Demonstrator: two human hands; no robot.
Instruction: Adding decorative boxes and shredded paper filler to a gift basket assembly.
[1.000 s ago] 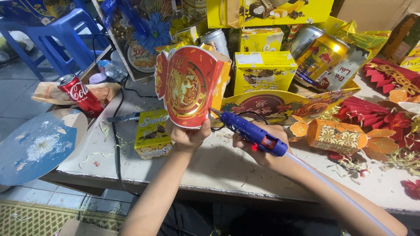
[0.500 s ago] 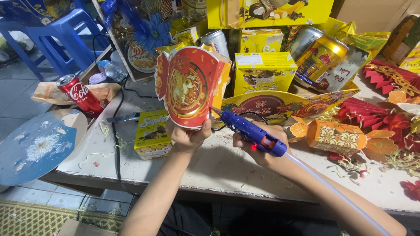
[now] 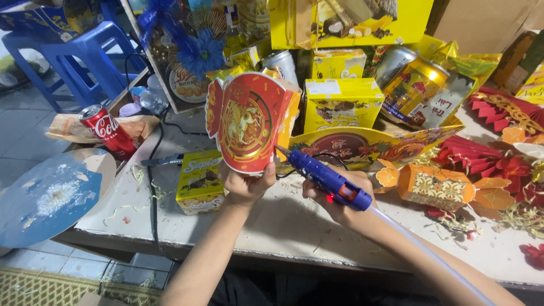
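My left hand (image 3: 245, 187) holds up a red and gold paper lantern piece (image 3: 245, 122) by its lower edge, above the white worktable (image 3: 283, 226). My right hand (image 3: 340, 201) grips a blue hot glue gun (image 3: 328, 178). Its nozzle points left and touches the lantern piece's right lower edge. A clear glue stick (image 3: 425, 252) sticks out of the gun's back along my forearm.
A small yellow box (image 3: 199, 181) lies by my left hand. Yellow boxes (image 3: 340, 105), gold cans (image 3: 413, 85), a flat printed card (image 3: 362, 147) and red and orange paper decorations (image 3: 447, 187) crowd the back and right. A red soda can (image 3: 107, 131), black cable (image 3: 152, 192), round blue board (image 3: 51, 195) and blue stool (image 3: 85, 62) are left.
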